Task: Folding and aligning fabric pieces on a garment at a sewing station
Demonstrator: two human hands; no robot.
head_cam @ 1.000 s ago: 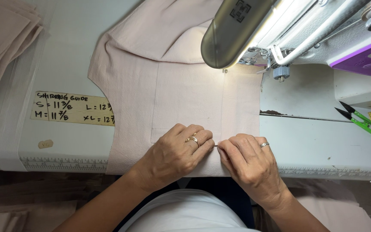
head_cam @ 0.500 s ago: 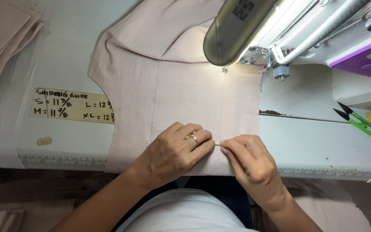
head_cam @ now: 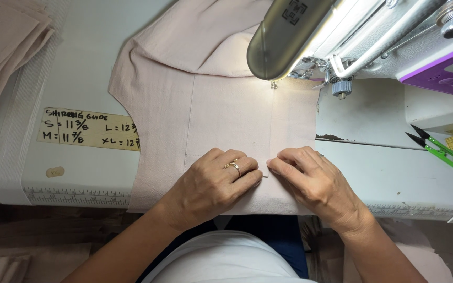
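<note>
A pale pink fabric piece point(head_cam: 226, 105) lies flat on the white sewing table, its far end under the sewing machine's needle point(head_cam: 273, 84). My left hand point(head_cam: 213, 181), with a ring on one finger, presses on the near part of the fabric. My right hand point(head_cam: 313, 181) rests beside it, fingertips meeting the left hand's at a stitched line that runs toward the needle. Both hands pinch the fabric at that seam; a thin dark pin or thread end seems to sit between the fingertips.
The sewing machine head point(head_cam: 352, 36) fills the upper right. Green thread snips point(head_cam: 436, 147) lie at the right. A stack of pink fabric pieces point(head_cam: 3, 52) sits at the upper left. A handwritten tan label point(head_cam: 90, 128) and a ruler strip point(head_cam: 74, 195) mark the table's near edge.
My hands have stayed at the seam, with only small finger shifts. The view has shifted slightly.
</note>
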